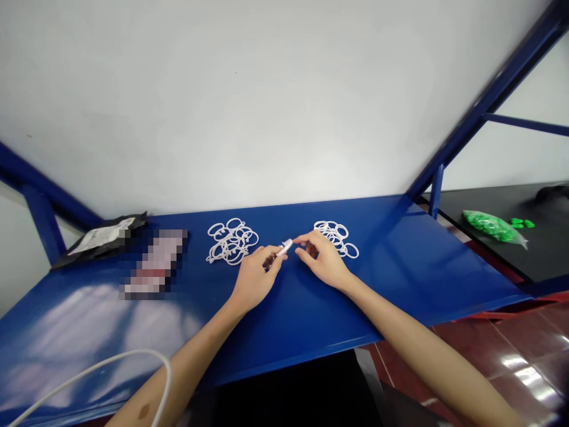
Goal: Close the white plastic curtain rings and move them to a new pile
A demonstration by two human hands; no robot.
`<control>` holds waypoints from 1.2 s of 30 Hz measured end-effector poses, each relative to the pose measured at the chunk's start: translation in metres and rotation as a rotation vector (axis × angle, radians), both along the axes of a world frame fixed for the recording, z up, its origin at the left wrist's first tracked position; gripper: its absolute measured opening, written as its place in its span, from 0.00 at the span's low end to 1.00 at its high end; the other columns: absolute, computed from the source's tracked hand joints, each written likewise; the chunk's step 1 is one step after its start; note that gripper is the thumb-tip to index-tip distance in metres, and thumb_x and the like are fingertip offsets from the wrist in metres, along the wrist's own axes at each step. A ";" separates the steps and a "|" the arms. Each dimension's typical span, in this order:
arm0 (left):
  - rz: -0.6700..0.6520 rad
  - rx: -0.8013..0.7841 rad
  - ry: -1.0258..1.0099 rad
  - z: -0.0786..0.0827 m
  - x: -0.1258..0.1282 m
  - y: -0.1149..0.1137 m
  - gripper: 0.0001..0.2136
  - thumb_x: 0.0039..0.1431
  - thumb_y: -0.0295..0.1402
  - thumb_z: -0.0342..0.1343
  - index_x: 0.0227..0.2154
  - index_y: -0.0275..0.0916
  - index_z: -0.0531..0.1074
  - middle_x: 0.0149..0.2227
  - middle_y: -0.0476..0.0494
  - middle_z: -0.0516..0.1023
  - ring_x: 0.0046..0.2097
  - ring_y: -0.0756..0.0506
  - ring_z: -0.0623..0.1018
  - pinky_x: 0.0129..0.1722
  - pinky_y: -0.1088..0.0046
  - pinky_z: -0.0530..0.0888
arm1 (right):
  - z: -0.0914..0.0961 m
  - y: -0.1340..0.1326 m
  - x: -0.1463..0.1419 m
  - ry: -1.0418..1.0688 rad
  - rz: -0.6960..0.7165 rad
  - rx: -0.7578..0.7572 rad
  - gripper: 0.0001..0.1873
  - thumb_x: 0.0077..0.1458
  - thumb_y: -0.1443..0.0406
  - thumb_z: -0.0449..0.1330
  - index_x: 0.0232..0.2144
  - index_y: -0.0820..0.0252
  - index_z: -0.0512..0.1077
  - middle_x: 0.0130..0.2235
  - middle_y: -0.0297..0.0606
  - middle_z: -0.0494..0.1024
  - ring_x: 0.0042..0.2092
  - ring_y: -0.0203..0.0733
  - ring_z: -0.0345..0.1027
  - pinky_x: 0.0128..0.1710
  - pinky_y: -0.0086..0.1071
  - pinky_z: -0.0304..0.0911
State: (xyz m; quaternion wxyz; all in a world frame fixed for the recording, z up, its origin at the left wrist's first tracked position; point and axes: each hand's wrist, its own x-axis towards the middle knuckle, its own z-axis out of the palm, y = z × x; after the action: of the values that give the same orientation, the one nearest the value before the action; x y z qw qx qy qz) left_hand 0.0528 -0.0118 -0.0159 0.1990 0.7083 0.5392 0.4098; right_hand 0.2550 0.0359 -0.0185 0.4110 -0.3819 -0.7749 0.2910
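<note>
My left hand [260,273] pinches a white curtain ring [284,247] between thumb and fingers, and the ring shows nearly edge-on. Just right of it, my right hand [324,258] has its thumb and index finger apart, with the index tip close to the ring; whether they touch I cannot tell. Behind the left hand lies a loose pile of white curtain rings [231,242], several with small eyelets. A second pile of white rings [349,250] lies beyond the right hand and is partly covered by it.
The blue table [302,344] meets a pale wall [275,107]. At left lie a black plastic package [102,240] and a pixelated flat item [153,264]. A white cable [128,353] loops over my left forearm. A bag of green pieces [493,226] rests on a black table at right.
</note>
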 end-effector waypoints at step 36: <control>-0.074 0.066 -0.040 -0.005 0.001 -0.007 0.08 0.65 0.28 0.53 0.32 0.42 0.75 0.32 0.51 0.79 0.35 0.49 0.78 0.37 0.74 0.73 | 0.005 -0.019 -0.002 -0.072 0.232 0.111 0.10 0.69 0.62 0.56 0.37 0.57 0.74 0.35 0.36 0.77 0.37 0.39 0.72 0.39 0.31 0.65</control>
State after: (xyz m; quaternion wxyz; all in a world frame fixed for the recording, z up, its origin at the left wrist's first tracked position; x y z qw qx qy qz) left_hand 0.0538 -0.0189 -0.0212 0.2014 0.7257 0.4948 0.4336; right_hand 0.2526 0.0166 -0.0140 0.3672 -0.2763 -0.8431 0.2794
